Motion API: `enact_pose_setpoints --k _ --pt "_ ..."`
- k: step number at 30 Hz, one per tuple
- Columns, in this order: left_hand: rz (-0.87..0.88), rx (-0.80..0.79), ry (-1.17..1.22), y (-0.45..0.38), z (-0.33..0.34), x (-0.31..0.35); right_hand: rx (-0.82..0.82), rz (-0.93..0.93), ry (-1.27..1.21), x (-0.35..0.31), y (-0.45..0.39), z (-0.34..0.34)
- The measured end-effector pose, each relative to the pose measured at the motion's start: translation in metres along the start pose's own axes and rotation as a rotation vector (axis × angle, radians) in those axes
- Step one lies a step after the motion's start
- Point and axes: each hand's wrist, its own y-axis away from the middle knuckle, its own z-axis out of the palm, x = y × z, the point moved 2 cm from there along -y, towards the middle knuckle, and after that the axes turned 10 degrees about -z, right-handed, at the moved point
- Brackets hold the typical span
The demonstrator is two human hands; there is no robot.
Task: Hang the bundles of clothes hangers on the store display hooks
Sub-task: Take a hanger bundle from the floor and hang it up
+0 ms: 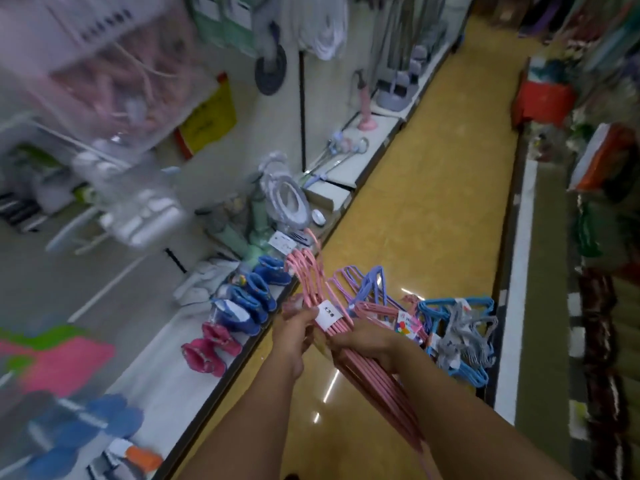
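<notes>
A: Hanger bundle [349, 344], pink, in both hands above the yellow floor [433, 209] of a shop aisle. White paper label [330, 318] wrapped round it near the hooks.

B: Grip?

A: Left hand [294, 323] curled round the bundle just left of the label, fingers wrapped on the bars. Right hand [363, 344] closed over the bars just below the label. Long end of the bundle runs down and right along the right forearm; hook ends point up and away.

B: Other bundles?

A: Just beyond the hands, a heap on the floor: a second pink bundle [381, 311] with a coloured card, purple hangers [372, 282] behind it, blue hangers [457, 306] and grey hangers [464, 334] to the right, against the base of the right-hand shelving.

B: Left side?

A: Low white shelf [194, 344] along the aisle. Pink boots [211, 348] nearest, blue boots [249, 299] next, then green boots [258, 223]. Farther on, something grey in clear wrap; blurred, cannot tell what.

B: Display hooks?

A: Upper left is motion-blurred; bagged goods hang there, hooks not made out. Far right, a red tub [543, 98] beside the aisle.
</notes>
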Motion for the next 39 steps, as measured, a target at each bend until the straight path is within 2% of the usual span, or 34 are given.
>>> enact_pose_setpoints --k 4,5,7,9,11,12,15,18,20,23,26,29,31,34,39 --pt "0.211 0.195 -0.123 0.028 -0.023 0.029 -0.195 -0.029 0.140 -0.024 0.013 0.004" --pt "0.284 0.221 -0.248 0.026 -0.032 0.031 -0.242 -0.036 0.169 -0.030 0.018 0.004" --pt "0.385 0.227 -0.649 0.033 -0.049 0.028 -0.345 -0.037 0.230 -0.044 0.030 0.003" --pt "0.367 0.285 -1.021 0.063 -0.057 0.016 -0.464 -0.032 0.298 -0.055 0.040 0.004" --pt "0.353 0.424 -1.140 0.081 -0.067 0.001 -0.580 -0.018 0.323 -0.059 0.046 0.008" --pt "0.374 0.504 -1.124 0.083 -0.074 -0.006 -0.627 -0.007 0.309 -0.060 0.047 0.011" --pt "0.422 0.615 -1.046 0.097 -0.083 -0.020 -0.738 0.012 0.265 -0.060 0.047 0.025" --pt "0.414 0.769 -0.992 0.118 -0.099 -0.033 -0.909 0.049 0.274 -0.061 0.053 0.044" --pt "0.385 0.861 -0.987 0.132 -0.112 -0.044 -0.964 0.066 0.295 -0.062 0.057 0.057" --pt "0.351 0.980 -0.930 0.156 -0.137 -0.063 -0.980 0.019 0.480 -0.071 0.059 0.083" --pt "0.301 1.068 -0.880 0.174 -0.166 -0.084 -0.979 -0.088 0.836 -0.090 0.060 0.118" --pt "0.229 1.169 -0.906 0.197 -0.195 -0.108 -0.903 -0.318 1.158 -0.103 0.068 0.159" --pt "0.209 1.239 -0.870 0.213 -0.216 -0.125 -0.874 -0.433 1.088 -0.101 0.078 0.185" --pt "0.197 1.298 -0.763 0.247 -0.248 -0.151 -0.853 -0.381 0.825 -0.089 0.102 0.225" --pt "0.232 1.364 -0.656 0.299 -0.305 -0.197 -0.802 -0.639 0.949 -0.083 0.144 0.320"
